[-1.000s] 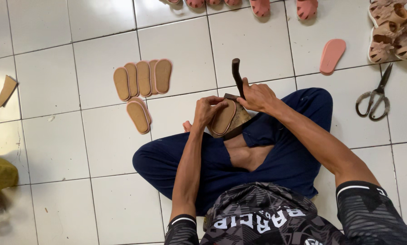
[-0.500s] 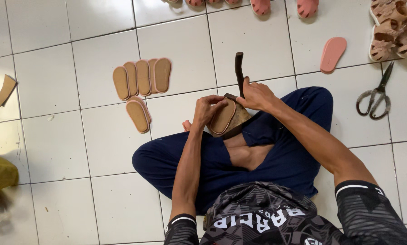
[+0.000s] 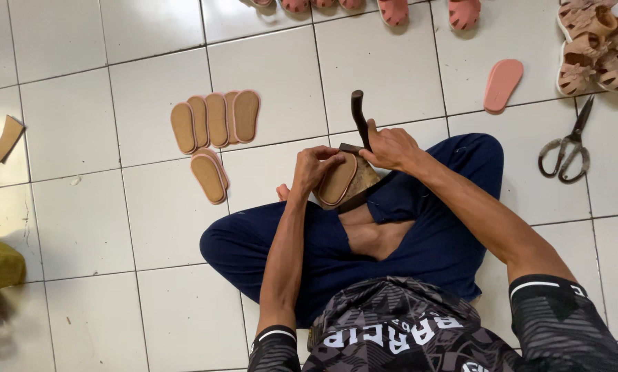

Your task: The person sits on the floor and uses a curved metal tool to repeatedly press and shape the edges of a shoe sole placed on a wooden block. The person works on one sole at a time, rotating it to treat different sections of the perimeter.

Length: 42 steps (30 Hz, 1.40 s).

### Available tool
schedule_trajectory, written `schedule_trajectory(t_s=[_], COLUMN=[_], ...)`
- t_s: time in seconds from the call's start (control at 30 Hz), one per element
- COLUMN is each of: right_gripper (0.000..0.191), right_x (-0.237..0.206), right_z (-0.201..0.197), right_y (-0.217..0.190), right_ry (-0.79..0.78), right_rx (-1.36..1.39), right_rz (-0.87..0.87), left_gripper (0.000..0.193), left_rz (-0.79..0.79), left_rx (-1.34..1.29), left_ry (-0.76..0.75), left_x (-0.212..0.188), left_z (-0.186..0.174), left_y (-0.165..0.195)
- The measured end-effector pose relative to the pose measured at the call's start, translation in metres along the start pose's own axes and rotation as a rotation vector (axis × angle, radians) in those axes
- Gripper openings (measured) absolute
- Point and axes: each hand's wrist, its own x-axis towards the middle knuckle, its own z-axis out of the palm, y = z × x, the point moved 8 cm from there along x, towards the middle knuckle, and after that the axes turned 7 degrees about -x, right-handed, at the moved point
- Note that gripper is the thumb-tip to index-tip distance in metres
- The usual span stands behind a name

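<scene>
Pressing a tan sole (image 3: 337, 180) onto a block over the lap, the left hand (image 3: 316, 169) curls around its edge; its long axis slants toward the right hand (image 3: 390, 147), which grips a dark tool handle (image 3: 358, 114) pointing away.

Just 1 view here, from the camera on the person's head, and it points almost straight down over the chest onto the crossed legs and the white tiled floor (image 3: 81, 207). The person's body enters from the bottom edge, so the far side of the floor sits at the top. It's close: the forearms run up from the bottom edge, and the left hand (image 3: 314, 167) and right hand (image 3: 390, 146) meet just above the centre. The frame's outer reach takes in the scissors (image 3: 565, 148) at the right and the row of insoles (image 3: 216, 120) at upper left.
</scene>
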Motion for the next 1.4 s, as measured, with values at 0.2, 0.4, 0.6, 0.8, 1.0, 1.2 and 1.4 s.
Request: schedule_trajectory(t_s=[0.2, 0.4, 0.6, 0.8, 1.0, 1.2, 1.4], right_gripper=[0.075, 0.079, 0.083, 0.083, 0.077, 0.08, 0.075], right_x=[0.004, 0.004, 0.006, 0.009, 0.008, 0.007, 0.013], right_z=[0.007, -0.007, -0.008, -0.013, -0.003, -0.001, 0.004], right_y=[0.003, 0.01, -0.004, -0.012, -0.006, -0.003, 0.006], right_ry=[0.013, 0.016, -0.123, -0.076, -0.073, 0.072, -0.062], right_rx=[-0.037, 0.085, 0.105, 0.002, -0.022, -0.049, -0.073], right_rz=[-0.099, 0.065, 0.155, 0.078, 0.009, -0.153, -0.081], left_gripper=[0.034, 0.041, 0.032, 0.031, 0.03, 0.029, 0.032], left_rz=[0.027, 0.038, -0.014, 0.007, 0.023, 0.03, 0.012], left_rx=[-0.003, 0.056, 0.042, 0.041, 0.013, 0.009, 0.016], left_ry=[-0.024, -0.041, -0.017, 0.049, 0.042, 0.041, 0.009], left_x=[0.0, -0.004, -0.008, -0.006, -0.004, -0.004, -0.003], left_z=[0.001, -0.002, 0.0, -0.001, -0.001, -0.001, -0.001], left_y=[0.0, 0.006, 0.007, 0.005, 0.002, 0.0, -0.003])
